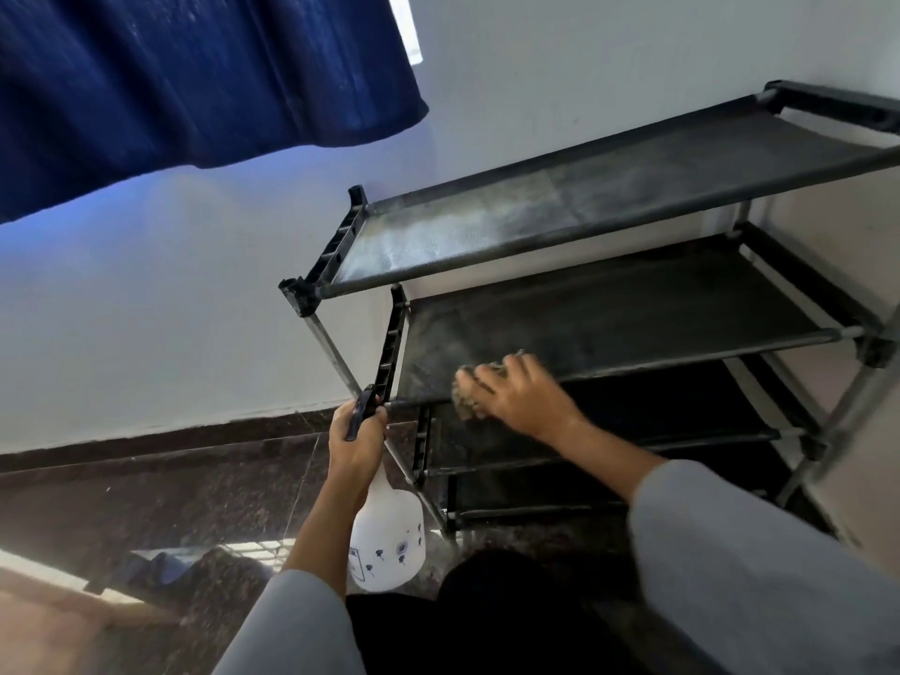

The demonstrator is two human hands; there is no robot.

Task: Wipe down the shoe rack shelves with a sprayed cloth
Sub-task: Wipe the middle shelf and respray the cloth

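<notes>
Grey sleeves frame my view. Left of the black fabric-shelved metal shoe rack (609,304), my left hand (353,443) grips the neck of a white plastic spray bottle (387,538), fingers curled round its black trigger. My right hand (516,389) presses a crumpled tan cloth (465,399) onto the rack's second shelf, fingers spread over it, cloth poking out beneath the fingertips. I judge wiping is underway; next, sweep rightward along this shelf.

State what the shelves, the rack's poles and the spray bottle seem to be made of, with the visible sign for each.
Shelves: likely dark fabric, matte; the top one sags slightly and shows pale dusty streaks.
Poles: probably metal tubing, grey with a dull sheen, joined by black connectors that look plastic.
Bottle: translucent white plastic, smooth, with small dark printed marks.
</notes>
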